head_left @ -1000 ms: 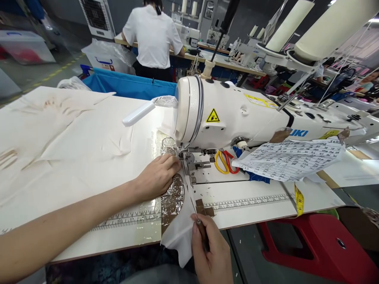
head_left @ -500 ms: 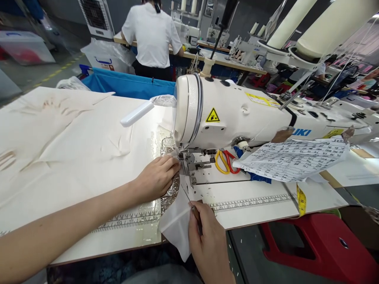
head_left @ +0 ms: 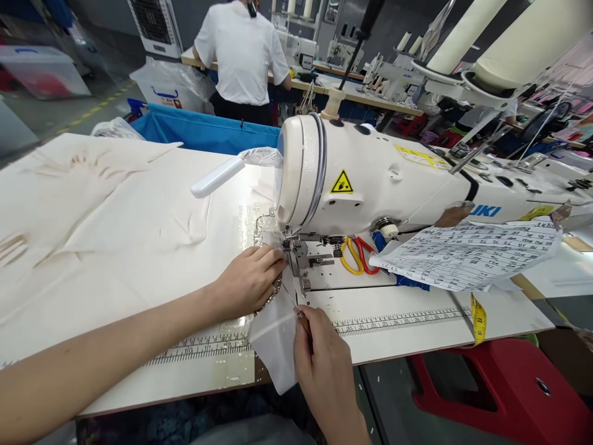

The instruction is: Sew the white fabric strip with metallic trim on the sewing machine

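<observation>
Pinched between the fingers of the right hand [head_left: 322, 364] was a thin pointed tool [head_left: 293, 305], its metal tip angled up and left toward the presser foot [head_left: 296, 254] of the sewing machine [head_left: 370, 185]. That hand sat at the near edge of the table [head_left: 417, 327], closed around the tool's handle, with its wrist running off the bottom of the frame. Just left of it, the left hand [head_left: 248, 281] lay flat, fingers together and pressing down on the white fabric piece [head_left: 278, 340] beside the needle area; its fingertips reached almost to the presser foot. Whether it gripped the cloth or only pressed on it could not be told. The fabric lay under both hands, its near corner hanging over the table's edge, and a shiny patterned piece [head_left: 273, 290] showed just under the left hand's fingers.

To the right of the presser foot, under the machine's arm, lay scissors with yellow and red handles [head_left: 354, 254]. A printed paper sheet [head_left: 472, 254] rested farther right, and a yellow tape measure [head_left: 479, 318] hung over the near right edge. A printed ruler strip [head_left: 398, 318] ran along the tabletop. Large cream cloth [head_left: 92, 210] covered the left of the table. At the far side, a person in a white shirt [head_left: 243, 52] stood with their back turned at another bench.
</observation>
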The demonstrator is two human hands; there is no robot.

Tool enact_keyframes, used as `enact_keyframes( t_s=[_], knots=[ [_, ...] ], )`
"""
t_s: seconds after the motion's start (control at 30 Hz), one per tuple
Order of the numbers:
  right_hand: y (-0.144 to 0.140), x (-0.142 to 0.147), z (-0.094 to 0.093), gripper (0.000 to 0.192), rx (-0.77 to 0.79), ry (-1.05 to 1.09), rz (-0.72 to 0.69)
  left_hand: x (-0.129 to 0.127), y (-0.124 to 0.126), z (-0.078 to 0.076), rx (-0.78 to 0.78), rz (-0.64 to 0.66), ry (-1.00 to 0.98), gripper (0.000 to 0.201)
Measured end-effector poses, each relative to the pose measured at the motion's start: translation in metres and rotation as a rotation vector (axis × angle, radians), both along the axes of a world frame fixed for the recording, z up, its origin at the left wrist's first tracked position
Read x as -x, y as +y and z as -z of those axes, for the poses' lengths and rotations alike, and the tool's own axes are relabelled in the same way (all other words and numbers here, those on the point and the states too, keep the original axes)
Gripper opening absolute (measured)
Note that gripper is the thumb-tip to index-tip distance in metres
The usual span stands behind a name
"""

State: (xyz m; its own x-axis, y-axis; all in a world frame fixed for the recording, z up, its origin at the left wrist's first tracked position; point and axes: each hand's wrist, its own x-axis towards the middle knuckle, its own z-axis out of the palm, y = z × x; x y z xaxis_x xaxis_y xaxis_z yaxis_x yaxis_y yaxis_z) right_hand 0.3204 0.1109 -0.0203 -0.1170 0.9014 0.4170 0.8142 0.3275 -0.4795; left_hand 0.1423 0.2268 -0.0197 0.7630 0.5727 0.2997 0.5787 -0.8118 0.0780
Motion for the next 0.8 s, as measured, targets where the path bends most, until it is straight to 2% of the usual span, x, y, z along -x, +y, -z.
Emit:
enact_keyframes(
  t_s=[0.2, 0.37, 0.43, 0.53, 0.6, 0.7, 0.8],
  knots=[
    [0.001, 0.000, -0.001, 0.025, 0.030, 0.031, -0.031, -0.002, 0.001, 0.000, 0.035, -0.041, 0.020, 0.043],
    [0.000, 0.008, -0.014, 0.023, 0.087, 0.314, -0.168, -0.003, 0.004, 0.000, 0.093, -0.057, -0.029, 0.040],
    [0.001, 0.016, -0.023, 0.024, 0.054, 0.433, -0.216, -0.007, 0.006, -0.001, 0.088, -0.062, -0.037, 0.034],
    [0.001, 0.029, -0.034, 0.027, -0.023, 0.541, -0.310, -0.016, 0.008, -0.004, 0.051, -0.114, 0.063, 0.021],
    [-0.002, 0.035, -0.038, 0.028, -0.073, 0.548, -0.384, -0.021, 0.010, -0.006, 0.051, -0.164, 0.133, 0.023],
    [-0.009, 0.034, -0.036, 0.029, -0.156, 0.454, -0.449, -0.023, 0.016, -0.003, 0.101, -0.247, 0.011, 0.024],
    [-0.010, 0.020, -0.026, 0.025, -0.109, 0.365, -0.329, -0.015, 0.026, 0.004, 0.168, -0.244, -0.210, 0.016]
  ],
)
